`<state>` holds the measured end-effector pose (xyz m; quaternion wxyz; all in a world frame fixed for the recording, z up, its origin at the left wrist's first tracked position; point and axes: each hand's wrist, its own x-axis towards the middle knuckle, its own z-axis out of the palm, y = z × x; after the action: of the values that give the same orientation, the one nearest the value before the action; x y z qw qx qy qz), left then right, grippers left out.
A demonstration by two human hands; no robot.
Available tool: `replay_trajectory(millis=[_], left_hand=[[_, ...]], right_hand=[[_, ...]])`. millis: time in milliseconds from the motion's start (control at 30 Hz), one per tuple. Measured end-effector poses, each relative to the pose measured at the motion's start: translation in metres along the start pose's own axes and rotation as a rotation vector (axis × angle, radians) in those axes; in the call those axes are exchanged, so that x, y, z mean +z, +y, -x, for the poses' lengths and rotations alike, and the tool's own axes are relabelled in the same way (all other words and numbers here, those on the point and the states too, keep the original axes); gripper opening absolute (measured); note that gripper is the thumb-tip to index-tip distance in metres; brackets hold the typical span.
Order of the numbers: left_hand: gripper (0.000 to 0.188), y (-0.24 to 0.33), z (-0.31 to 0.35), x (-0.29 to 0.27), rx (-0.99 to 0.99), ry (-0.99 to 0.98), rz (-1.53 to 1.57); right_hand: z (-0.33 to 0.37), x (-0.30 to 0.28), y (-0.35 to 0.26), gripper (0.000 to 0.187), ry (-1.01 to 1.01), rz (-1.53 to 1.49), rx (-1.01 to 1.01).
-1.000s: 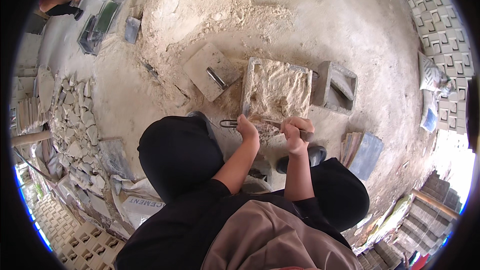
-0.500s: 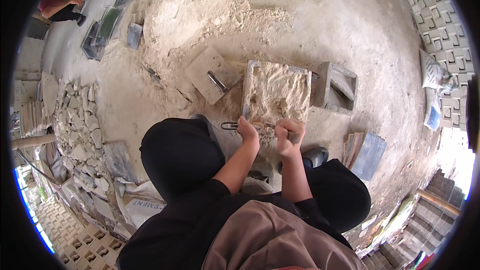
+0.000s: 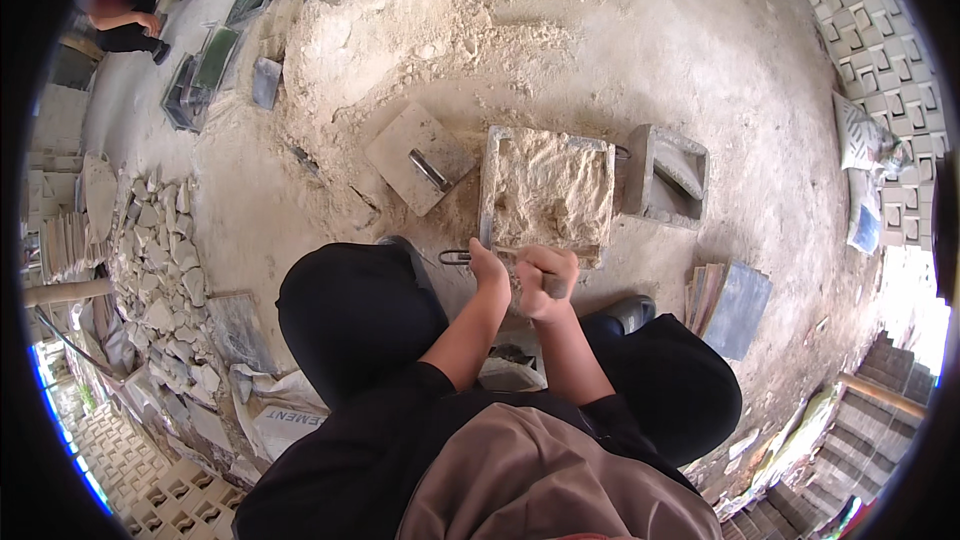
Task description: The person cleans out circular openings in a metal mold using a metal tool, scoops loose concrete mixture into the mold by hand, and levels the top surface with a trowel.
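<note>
A square mould [image 3: 487, 185] lies on the ground in front of me, filled with rough, sandy mix [image 3: 553, 188]. My left hand [image 3: 488, 275] is closed at its near left corner, beside a wire loop handle [image 3: 455, 257]; its fingertips are partly hidden. My right hand [image 3: 545, 278] is wrapped round a tool with a short, round wooden handle [image 3: 554, 286], at the mould's near edge. The tool's working end is hidden behind the hand. Left of the mould lies a square plate [image 3: 400, 150] with a metal bar handle [image 3: 429, 169].
A grey open box [image 3: 640, 175] stands right of the mould. Thin sheets [image 3: 735, 310] lean near my right foot. Loose sandy mix [image 3: 350, 40] is heaped at the far side. Broken pieces [image 3: 155, 280] pile up at left. Another person [image 3: 130, 15] sits far left.
My right hand has moved left with the wooden-handled tool, closer to my left hand. The mix along the mould's near side looks more level. My left hand stays at the corner.
</note>
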<state>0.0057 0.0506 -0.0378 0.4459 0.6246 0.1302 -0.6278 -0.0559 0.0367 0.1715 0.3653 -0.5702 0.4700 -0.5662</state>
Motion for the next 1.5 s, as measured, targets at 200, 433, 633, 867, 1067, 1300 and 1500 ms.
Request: replay_trajectory(millis=[200,433,633,867,1067,1300,1500], left_hand=[[0.065,0.015,0.031,0.024,0.061,0.129,-0.095],[0.057,0.015,0.02,0.017,0.149,0.161,-0.183],[0.055,0.019,0.037,0.033,0.154,0.193,-0.26],[0.055,0.014,0.029,0.024,0.235,0.197,-0.331],[0.057,0.02,0.039,0.036,0.19,0.146,-0.348],[0.058,0.017,0.037,0.029,0.199,0.121,-0.364],[0.058,0.021,0.032,0.025,0.21,0.161,-0.362]], right_hand=[[-0.005,-0.024,0.014,0.022,0.154,0.11,0.09],[-0.007,-0.04,0.029,0.024,0.245,-0.063,0.159],[-0.006,-0.056,0.037,0.023,0.3,0.069,0.128],[-0.004,-0.08,0.026,0.027,0.478,-0.264,0.176],[-0.015,-0.106,0.016,0.029,0.65,-0.333,-0.023],[-0.032,-0.114,0.007,0.026,0.65,-0.289,0.016],[-0.026,-0.116,0.003,0.03,0.41,-0.25,-0.004]])
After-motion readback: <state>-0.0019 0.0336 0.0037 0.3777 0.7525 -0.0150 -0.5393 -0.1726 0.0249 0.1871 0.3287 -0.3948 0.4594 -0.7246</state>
